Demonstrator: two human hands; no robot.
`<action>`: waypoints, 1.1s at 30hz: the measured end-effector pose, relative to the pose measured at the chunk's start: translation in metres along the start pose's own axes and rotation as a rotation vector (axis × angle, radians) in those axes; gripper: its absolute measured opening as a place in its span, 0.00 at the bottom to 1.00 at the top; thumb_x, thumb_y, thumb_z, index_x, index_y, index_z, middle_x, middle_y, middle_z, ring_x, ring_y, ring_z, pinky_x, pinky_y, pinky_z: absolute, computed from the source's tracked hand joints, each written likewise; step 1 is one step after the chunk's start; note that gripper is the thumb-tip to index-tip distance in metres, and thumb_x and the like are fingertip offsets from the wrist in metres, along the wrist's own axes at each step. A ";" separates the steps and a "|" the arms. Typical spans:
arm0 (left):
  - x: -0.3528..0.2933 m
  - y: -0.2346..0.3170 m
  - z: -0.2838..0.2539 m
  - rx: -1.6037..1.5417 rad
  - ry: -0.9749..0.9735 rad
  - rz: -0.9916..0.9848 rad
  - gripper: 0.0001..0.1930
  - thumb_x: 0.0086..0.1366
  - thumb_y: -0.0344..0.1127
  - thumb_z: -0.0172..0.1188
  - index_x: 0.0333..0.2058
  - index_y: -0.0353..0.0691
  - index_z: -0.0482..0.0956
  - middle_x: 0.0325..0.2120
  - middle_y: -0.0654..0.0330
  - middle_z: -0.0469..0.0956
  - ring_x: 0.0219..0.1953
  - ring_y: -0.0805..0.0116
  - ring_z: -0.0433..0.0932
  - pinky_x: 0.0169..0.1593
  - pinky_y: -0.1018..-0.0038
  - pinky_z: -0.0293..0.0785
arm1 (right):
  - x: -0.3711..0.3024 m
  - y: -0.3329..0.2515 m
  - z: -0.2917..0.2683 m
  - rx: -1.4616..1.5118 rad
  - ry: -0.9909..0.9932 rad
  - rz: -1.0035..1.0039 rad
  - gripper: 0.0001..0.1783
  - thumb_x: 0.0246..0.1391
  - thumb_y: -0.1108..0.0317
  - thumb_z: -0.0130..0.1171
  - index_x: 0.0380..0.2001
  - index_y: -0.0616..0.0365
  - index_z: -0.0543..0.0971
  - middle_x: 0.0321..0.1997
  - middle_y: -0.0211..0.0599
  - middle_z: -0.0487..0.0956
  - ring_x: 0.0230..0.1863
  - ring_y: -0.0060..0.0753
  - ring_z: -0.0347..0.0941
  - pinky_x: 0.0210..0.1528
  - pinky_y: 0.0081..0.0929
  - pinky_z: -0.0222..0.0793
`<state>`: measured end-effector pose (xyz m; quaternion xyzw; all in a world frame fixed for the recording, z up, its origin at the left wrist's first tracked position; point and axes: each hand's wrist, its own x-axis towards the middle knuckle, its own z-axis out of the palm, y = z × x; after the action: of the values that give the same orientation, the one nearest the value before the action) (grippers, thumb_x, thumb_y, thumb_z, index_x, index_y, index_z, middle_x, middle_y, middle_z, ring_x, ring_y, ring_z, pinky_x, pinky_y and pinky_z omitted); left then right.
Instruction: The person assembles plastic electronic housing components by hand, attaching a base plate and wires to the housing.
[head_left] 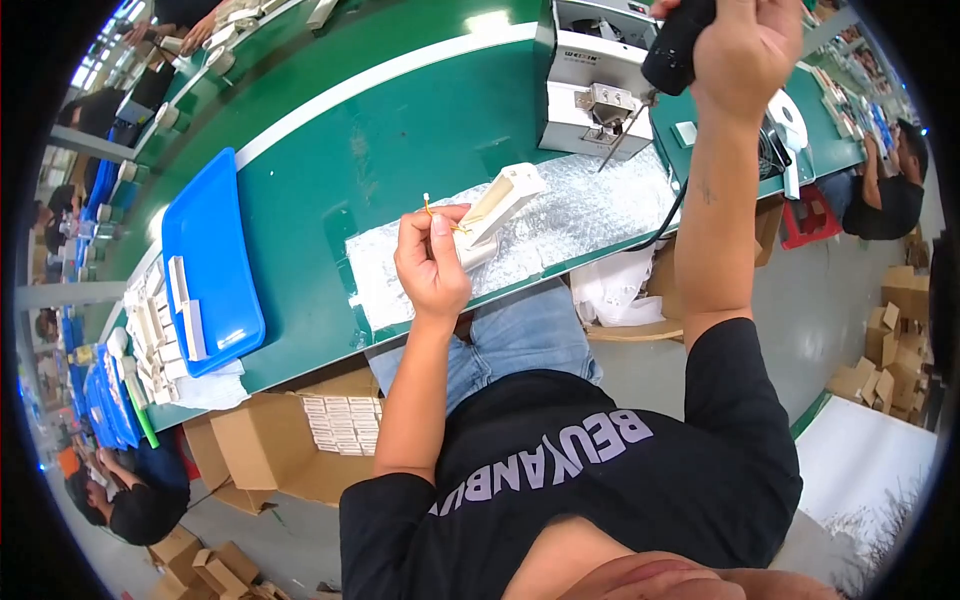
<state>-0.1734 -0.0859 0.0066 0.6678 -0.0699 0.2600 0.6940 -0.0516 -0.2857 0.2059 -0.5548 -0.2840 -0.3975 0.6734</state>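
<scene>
My left hand (432, 262) is closed on a white, elongated plastic housing (508, 200), tilted above the foil-like mat. A thin yellow wire (432, 210) with a small white connector sticks up by my thumb and fingers. Up at the top right, my right hand (745, 55) wraps round a black electric screwdriver (680, 48). Its long thin bit (625, 137) slants down in front of a grey-white screw feeder (596, 95). Whether the bit touches the feeder I cannot tell.
A silvery mat (600, 205) covers part of the green table (330, 195). At left, a blue tray (215, 250) holds white parts, with more white pieces (150, 335) beside it. A black cable (672, 215) hangs over the table edge. Below stands an open cardboard box (265, 440).
</scene>
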 end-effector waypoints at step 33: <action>0.000 -0.001 -0.001 0.030 -0.003 0.027 0.07 0.71 0.29 0.47 0.33 0.33 0.68 0.33 0.53 0.82 0.31 0.77 0.76 0.37 0.81 0.71 | -0.009 -0.018 -0.012 -0.151 -0.065 -0.443 0.25 0.63 0.69 0.55 0.61 0.58 0.63 0.28 0.37 0.75 0.19 0.23 0.71 0.19 0.18 0.68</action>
<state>-0.1731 -0.0845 0.0058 0.6774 -0.0760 0.2693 0.6803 -0.0727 -0.2964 0.2050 -0.5401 -0.3900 -0.5376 0.5170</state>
